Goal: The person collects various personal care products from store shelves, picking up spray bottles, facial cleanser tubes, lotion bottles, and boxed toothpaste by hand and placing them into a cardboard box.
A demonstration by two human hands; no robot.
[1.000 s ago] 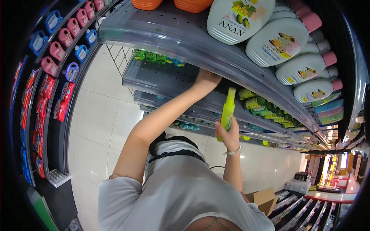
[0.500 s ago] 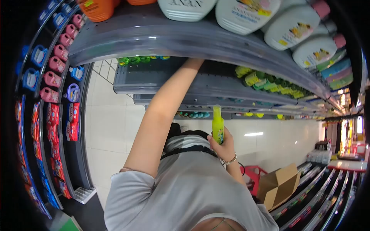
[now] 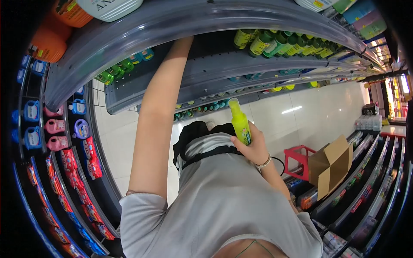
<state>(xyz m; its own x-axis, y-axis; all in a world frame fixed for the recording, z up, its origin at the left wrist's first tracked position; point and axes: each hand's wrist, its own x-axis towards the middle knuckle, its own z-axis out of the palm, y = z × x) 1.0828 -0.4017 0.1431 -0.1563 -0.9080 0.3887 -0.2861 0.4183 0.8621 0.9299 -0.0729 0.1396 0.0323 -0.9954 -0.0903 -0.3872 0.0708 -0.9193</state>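
My right hand (image 3: 253, 144) is closed around a yellow-green bottle (image 3: 240, 122) with a translucent cap, held tilted in front of my waist. A bracelet is on that wrist. My left forearm (image 3: 161, 92) reaches up beneath the clear-edged upper shelf (image 3: 142, 32); the hand itself is hidden behind that edge, so its fingers and anything in them do not show. The dark lower shelf (image 3: 129, 88) carries green bottles (image 3: 116, 71) and blue-capped ones (image 3: 144, 55) left of the arm. Several yellow-green bottles (image 3: 262, 43) stand to its right.
Large white bottles (image 3: 112, 7) and orange bottles (image 3: 47, 43) stand on the upper shelf. Detergent jugs (image 3: 32, 112) and red packets (image 3: 77, 172) fill the left rack. A red stool (image 3: 297, 157) and an open cardboard box (image 3: 331, 165) are at right, beside another shelf unit.
The view has turned and shifted right along the shelf, bringing the yellow-green bottle row closer. My left arm still reaches under the upper shelf, and the right hand keeps its bottle.
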